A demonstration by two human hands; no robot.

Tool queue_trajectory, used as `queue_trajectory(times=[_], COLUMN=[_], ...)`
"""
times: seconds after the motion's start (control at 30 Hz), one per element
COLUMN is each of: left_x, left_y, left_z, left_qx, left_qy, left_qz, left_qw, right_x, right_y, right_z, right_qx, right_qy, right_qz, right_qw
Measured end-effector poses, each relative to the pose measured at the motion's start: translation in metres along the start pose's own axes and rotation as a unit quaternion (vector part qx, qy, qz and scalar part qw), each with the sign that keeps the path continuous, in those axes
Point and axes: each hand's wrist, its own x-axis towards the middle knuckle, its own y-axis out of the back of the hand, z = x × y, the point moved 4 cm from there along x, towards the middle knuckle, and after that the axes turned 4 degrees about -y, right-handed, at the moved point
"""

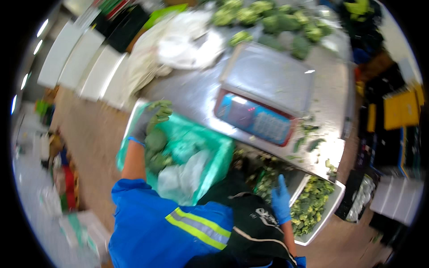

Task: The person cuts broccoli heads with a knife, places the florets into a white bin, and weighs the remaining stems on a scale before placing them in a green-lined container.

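Note:
My left hand (152, 117), in a grey glove with green-stained fingers over a blue one, is above the near-left corner of a box lined with green plastic (214, 167). Its fingers and thumb are apart, with nothing seen between them. Just below it, green broccoli-like heads (156, 140) lie in the liner beside a crumpled translucent plastic bag (184, 174). My right hand (281, 202), in a blue glove, hangs low with fingers extended and holds nothing. Beside it is a white foam box (335, 207) of yellow-green florets and leaf trimmings (311, 204).
A digital scale (264, 83) with a lit display sits on the steel table (187, 90). Behind it lie several green heads (268, 16); white plastic bags (191, 40) are at left. Leaf scraps (315, 144) dot the right edge. White foam boxes (80, 63) stand on the floor.

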Motion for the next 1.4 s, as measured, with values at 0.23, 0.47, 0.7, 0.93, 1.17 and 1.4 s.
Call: queue_trajectory(times=[0.23, 0.47, 0.7, 0.93, 1.17, 1.4], left_x=[-0.174, -0.189, -0.155, -0.158, -0.195, -0.163], left_y=[0.048, 0.063, 0.01, 0.031, 0.08, 0.042], left_z=[-0.209, -0.359, -0.286, -0.327, -0.317, -0.215], left_qx=[0.463, 0.077, 0.429, 0.337, 0.05, -0.221], left_qy=[0.181, 0.327, 0.381, 0.389, 0.147, 0.077], left_qz=[0.081, 0.363, 0.296, 0.361, 0.447, 0.376], left_qw=[0.864, 0.869, 0.764, 0.777, 0.881, 0.897], right_x=[0.01, 0.013, 0.001, 0.026, 0.018, 0.038], right_y=[-0.016, -0.037, -0.054, -0.054, -0.048, -0.062], right_z=[0.007, 0.005, 0.012, -0.007, 0.007, -0.055], right_qx=[-0.068, -0.07, -0.099, -0.128, -0.174, -0.159], right_qy=[-0.071, -0.071, -0.143, -0.109, -0.083, 0.054], right_qz=[-0.095, -0.127, -0.186, -0.207, -0.208, -0.13], right_qw=[0.991, 0.987, 0.967, 0.964, 0.959, 0.977])
